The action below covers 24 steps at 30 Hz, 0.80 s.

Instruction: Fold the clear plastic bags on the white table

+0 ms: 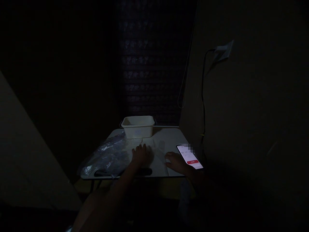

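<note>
My left hand (140, 154) rests palm down on the pale table top (169, 135), its fingers a little apart and nothing seen in them. To its right, my right hand (175, 162) lies low over the table with thumb and fingers apart, just left of a lit phone (189, 157). Between the hands is a faint, flat, see-through shape, perhaps plastic film (158, 151); the dark hides whether either hand touches it. A heap of crinkled clear plastic (108, 153) covers the table's left side, beside my left forearm.
A white rectangular tub (139, 131) stands at the table's back. Behind it hangs a dark patterned blind (147, 64) with a looped cord. On the right wall, a cable (203, 96) runs down from a socket (224, 52). The room is very dark.
</note>
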### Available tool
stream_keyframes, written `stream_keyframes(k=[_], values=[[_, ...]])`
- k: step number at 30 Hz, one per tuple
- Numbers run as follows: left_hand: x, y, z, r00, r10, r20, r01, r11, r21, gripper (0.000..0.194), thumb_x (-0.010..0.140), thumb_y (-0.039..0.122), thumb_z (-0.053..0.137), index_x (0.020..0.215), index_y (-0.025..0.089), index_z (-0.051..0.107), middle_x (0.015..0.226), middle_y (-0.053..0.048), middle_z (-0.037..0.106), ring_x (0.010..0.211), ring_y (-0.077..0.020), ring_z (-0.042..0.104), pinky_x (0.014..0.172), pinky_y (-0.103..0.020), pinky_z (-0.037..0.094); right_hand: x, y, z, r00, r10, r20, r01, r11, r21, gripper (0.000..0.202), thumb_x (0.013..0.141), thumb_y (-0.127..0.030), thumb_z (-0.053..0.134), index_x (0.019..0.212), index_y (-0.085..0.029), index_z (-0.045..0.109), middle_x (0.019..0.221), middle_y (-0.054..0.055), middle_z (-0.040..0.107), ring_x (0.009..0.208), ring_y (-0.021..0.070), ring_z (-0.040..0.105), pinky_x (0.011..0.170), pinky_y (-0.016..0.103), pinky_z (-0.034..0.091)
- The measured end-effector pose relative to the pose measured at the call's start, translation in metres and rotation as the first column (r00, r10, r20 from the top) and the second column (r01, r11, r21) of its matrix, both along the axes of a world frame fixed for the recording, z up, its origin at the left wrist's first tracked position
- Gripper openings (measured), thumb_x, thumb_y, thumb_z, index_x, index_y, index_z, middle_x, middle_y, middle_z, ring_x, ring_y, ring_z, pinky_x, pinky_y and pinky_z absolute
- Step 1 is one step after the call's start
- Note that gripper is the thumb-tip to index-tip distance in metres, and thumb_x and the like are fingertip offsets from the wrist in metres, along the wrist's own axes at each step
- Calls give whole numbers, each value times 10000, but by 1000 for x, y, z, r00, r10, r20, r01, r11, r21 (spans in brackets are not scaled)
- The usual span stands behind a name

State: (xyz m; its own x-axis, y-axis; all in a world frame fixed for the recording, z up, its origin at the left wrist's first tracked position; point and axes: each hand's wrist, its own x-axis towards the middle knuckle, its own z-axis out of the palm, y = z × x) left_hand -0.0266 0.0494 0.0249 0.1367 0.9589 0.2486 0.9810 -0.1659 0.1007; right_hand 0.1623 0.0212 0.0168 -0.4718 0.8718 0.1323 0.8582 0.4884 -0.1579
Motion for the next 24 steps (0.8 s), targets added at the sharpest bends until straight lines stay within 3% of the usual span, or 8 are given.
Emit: stream_keyframes(k=[3,6,10,15,18,20,24], values=[[-24,1,4,990,134,29,-133,989,-59,381,706,361,273,959,124,432,889,-149,518,838,-267,453,679,-423,296,-4,0,-9,998,33,60,-33,999,2,444,708,-411,315,1077,-170,367,1165,84,325,1077,198,215,828,341,204],[-38,1,2,970,147,195,-121,983,-140,326,685,357,315,857,142,491,851,-137,545,842,-284,453,693,-445,273,-7,-1,-18,995,12,99,-10,1000,-15,532,731,-455,204,1156,-139,245,1219,102,223,1112,211,114,853,409,127],[-41,9,-4,848,123,515,-4,974,-227,287,677,372,334,669,167,535,814,-102,575,853,-255,462,723,-393,282,-6,-1,-22,994,10,112,-6,999,-39,561,728,-485,150,1177,-151,195,1231,90,193,1116,215,97,850,432,115],[-36,21,-7,698,136,703,62,967,-248,395,688,454,271,604,173,536,673,-68,599,757,-210,515,604,-293,366,-2,-1,-22,992,3,123,4,998,-57,561,717,-506,162,1179,-188,188,1238,68,181,1119,215,76,846,431,127],[-34,22,-5,604,158,781,81,963,-258,473,712,462,194,676,143,542,721,-79,594,694,-191,530,548,-278,384,-1,-1,-22,992,0,124,8,998,-64,557,714,-507,173,1178,-199,189,1240,65,175,1118,218,76,843,430,131],[-33,21,-4,491,187,851,95,959,-266,481,727,441,167,764,126,529,838,-94,568,702,-179,529,542,-277,391,-1,-2,-22,993,-3,118,11,998,-68,554,715,-503,183,1178,-199,190,1241,69,171,1117,220,78,842,429,134],[-29,18,-1,166,265,950,143,947,-289,452,730,426,170,863,128,482,1014,-108,477,802,-177,501,559,-280,394,-2,-3,-20,995,2,100,6,997,-81,554,718,-496,183,1179,-189,188,1241,79,167,1118,221,76,841,429,136]])
